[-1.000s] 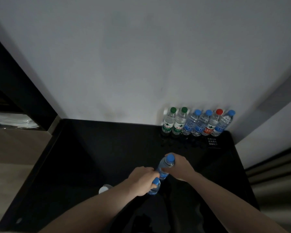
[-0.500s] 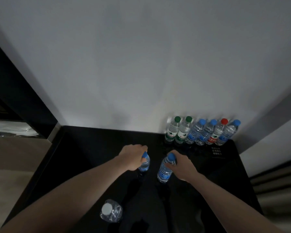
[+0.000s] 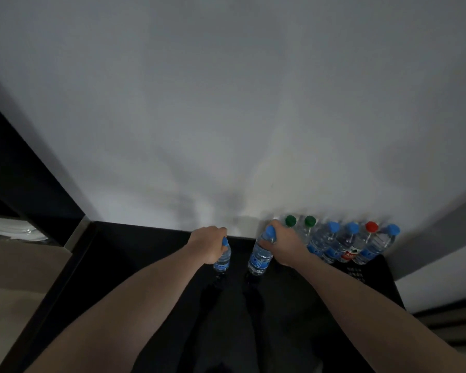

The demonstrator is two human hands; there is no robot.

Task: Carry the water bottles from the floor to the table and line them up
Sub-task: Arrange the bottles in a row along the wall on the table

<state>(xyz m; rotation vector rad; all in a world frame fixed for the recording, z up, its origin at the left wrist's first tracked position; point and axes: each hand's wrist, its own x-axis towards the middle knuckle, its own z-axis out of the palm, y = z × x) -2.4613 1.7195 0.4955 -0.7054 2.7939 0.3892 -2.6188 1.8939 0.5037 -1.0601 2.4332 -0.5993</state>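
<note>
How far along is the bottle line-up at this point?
Done: six bottles stand in a row against the wall. In hand: the left hand and right hand each grip a blue-capped bottle, carrying them toward the row's left end. Left: setting both down; the floor is out of view.

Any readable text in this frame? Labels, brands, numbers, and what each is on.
Nothing reads clearly.
Blue label on the bottle in the right hand, the right-hand bottle: pale marks, too blurred to read.
Blue label on the bottle in the left hand, the left-hand bottle: blurred, unreadable.
Red label on the red-capped bottle: a white and dark mark, unreadable.
Pale lines of print on the black table before the row: too small and dim to read.
</note>
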